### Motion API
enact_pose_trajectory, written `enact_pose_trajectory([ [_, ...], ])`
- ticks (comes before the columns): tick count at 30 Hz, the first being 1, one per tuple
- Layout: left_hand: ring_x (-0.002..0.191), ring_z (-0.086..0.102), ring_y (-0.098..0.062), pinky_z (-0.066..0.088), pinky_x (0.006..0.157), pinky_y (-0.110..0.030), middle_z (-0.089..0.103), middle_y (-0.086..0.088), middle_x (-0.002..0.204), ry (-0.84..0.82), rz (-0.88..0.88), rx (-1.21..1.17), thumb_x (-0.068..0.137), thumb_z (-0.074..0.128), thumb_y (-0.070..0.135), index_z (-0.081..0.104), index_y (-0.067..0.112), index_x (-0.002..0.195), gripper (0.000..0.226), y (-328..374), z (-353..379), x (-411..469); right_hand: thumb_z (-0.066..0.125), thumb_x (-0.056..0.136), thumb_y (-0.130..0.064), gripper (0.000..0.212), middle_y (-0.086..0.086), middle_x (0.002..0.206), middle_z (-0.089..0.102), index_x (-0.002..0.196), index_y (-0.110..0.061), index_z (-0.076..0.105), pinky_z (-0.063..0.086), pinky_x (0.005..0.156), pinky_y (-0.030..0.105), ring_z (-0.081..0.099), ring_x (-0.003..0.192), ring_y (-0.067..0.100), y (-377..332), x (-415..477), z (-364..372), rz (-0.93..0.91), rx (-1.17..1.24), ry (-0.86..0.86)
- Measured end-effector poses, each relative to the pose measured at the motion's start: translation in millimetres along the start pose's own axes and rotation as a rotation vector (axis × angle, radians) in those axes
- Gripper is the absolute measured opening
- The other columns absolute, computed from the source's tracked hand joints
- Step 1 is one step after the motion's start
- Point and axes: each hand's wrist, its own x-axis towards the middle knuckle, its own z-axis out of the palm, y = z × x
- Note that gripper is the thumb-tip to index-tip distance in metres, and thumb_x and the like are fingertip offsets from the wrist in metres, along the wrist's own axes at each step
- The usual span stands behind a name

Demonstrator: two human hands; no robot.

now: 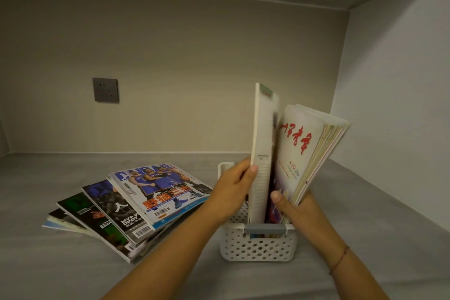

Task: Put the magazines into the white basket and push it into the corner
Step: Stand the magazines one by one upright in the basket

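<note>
Several magazines stand upright in a small white perforated plastic basket (pixel 258 246) with a grey handle strip on its near rim; the basket sits on a grey matte shelf surface (pixel 365 238), right of centre and well apart from the back-right corner. Left hand (pixel 231 190) is clamped on a tall pale-spined magazine (pixel 263 153), thumb on its near edge, fingers behind it; the magazine is vertical with its lower end inside the basket. Right hand (pixel 289 204) grips a bundle of thin magazines with a white cover bearing red brush characters (pixel 297 151); thumb lies on the front cover, other fingers are hidden behind. This bundle tilts to the right, pages fanning at the top, lower end in the basket just beside the pale-spined one. A thin cord bracelet (pixel 339 260) circles the right wrist. Left of the basket, near but not touching as far as can be told, lies a fanned flat stack of glossy magazines (pixel 117 212), topmost showing basketball players in blue kit (pixel 158 187). On the beige back wall (pixel 194 56) sits a dark grey wall socket (pixel 105 90), above the stack. White side wall (pixel 401 105) meets the back wall at right.
</note>
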Motion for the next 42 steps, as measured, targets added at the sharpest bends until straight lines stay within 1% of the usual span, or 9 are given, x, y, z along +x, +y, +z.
enact_pose_trajectory([
  [6, 0.113, 0.06, -0.004, 0.051, 0.095, -0.028, 0.067, 0.013, 0.119, -0.249, -0.036, 0.043, 0.097, 0.049, 0.033, 0.059, 0.036, 0.126, 0.031, -4.7, 5.0, -3.0, 0.067, 0.075, -0.037, 0.057, -0.02, 0.119, 0.061, 0.127, -0.036, 0.046, 0.049, 0.083, 0.014, 0.055, 0.113, 0.0, -3.1, 2.6, -0.4, 0.003, 0.011, -0.017],
  [14, 0.115, 0.06, -0.005, 0.047, 0.1, -0.026, 0.067, 0.012, 0.121, -0.411, -0.135, 0.076, 0.093, 0.058, 0.028, 0.066, 0.035, 0.117, 0.026, -12.5, -9.0, 5.2, 0.063, 0.074, -0.038, 0.058, -0.017, 0.123, 0.058, 0.129, -0.031, 0.045, 0.048, 0.087, 0.015, 0.056, 0.111, -0.002, -2.7, 1.1, -3.3, 0.042, 0.034, -0.004],
  [16, 0.113, 0.06, -0.006, 0.048, 0.098, -0.026, 0.067, 0.011, 0.12, -0.381, -0.163, 0.105, 0.096, 0.053, 0.03, 0.066, 0.036, 0.117, 0.026, -15.3, -11.8, 12.7, 0.062, 0.079, -0.035, 0.054, -0.016, 0.122, 0.057, 0.13, -0.031, 0.045, 0.048, 0.09, 0.019, 0.056, 0.112, 0.001, 0.4, 0.8, -3.8, 0.076, 0.017, 0.027],
  [20, 0.125, 0.052, -0.018, 0.04, 0.103, -0.03, 0.057, -0.001, 0.135, -0.182, -0.302, 0.023, 0.101, 0.042, 0.025, 0.053, 0.02, 0.134, 0.036, -21.9, -12.6, 39.2, 0.059, 0.085, -0.012, 0.048, -0.015, 0.117, 0.056, 0.127, -0.03, 0.041, 0.048, 0.074, 0.006, 0.053, 0.107, 0.0, 3.2, 1.1, -6.1, 0.132, 0.009, 0.039],
  [24, 0.137, 0.035, -0.024, 0.029, 0.109, -0.035, 0.04, -0.006, 0.148, -0.117, -0.453, 0.044, 0.101, 0.03, 0.043, 0.037, 0.016, 0.143, 0.05, -25.1, -0.4, 70.5, 0.06, 0.084, -0.008, 0.053, -0.006, 0.118, 0.054, 0.129, -0.027, 0.039, 0.047, 0.066, 0.004, 0.052, 0.104, 0.001, 3.2, 1.4, -10.6, 0.179, 0.018, 0.018],
  [27, 0.141, 0.028, -0.028, 0.022, 0.112, -0.041, 0.036, -0.007, 0.151, -0.142, -0.492, 0.018, 0.099, 0.021, 0.055, 0.033, 0.019, 0.146, 0.061, -26.3, 13.7, 92.8, 0.061, 0.083, -0.009, 0.057, -0.012, 0.116, 0.054, 0.13, -0.03, 0.036, 0.047, 0.064, 0.004, 0.052, 0.102, -0.002, 1.5, 2.9, -14.7, 0.179, 0.006, 0.006],
  [34, 0.133, 0.041, -0.029, 0.032, 0.109, -0.041, 0.05, -0.008, 0.141, -0.137, -0.489, -0.161, 0.095, 0.024, 0.061, 0.051, 0.02, 0.133, 0.061, -22.0, 29.9, 121.3, 0.07, 0.078, -0.016, 0.068, -0.014, 0.125, 0.054, 0.134, -0.032, 0.035, 0.049, 0.076, 0.01, 0.054, 0.11, 0.0, 5.7, 4.3, -23.2, 0.163, 0.0, -0.053],
  [38, 0.125, 0.047, -0.023, 0.034, 0.103, -0.038, 0.055, -0.004, 0.134, -0.104, -0.41, -0.232, 0.096, 0.025, 0.06, 0.052, 0.025, 0.133, 0.058, -20.4, 28.3, 125.5, 0.081, 0.061, -0.037, 0.093, -0.022, 0.132, 0.047, 0.136, -0.041, 0.027, 0.047, 0.089, 0.017, 0.048, 0.118, -0.004, 6.1, 4.4, -22.5, 0.134, -0.014, -0.131],
  [42, 0.122, 0.049, -0.024, 0.034, 0.108, -0.042, 0.057, -0.007, 0.13, -0.098, -0.411, -0.193, 0.095, 0.024, 0.061, 0.054, 0.022, 0.13, 0.06, -16.3, 28.7, 126.0, 0.078, 0.061, -0.042, 0.091, -0.022, 0.136, 0.044, 0.134, -0.045, 0.025, 0.046, 0.096, 0.023, 0.045, 0.121, -0.005, 5.2, 7.4, -21.3, 0.109, 0.009, -0.165],
])
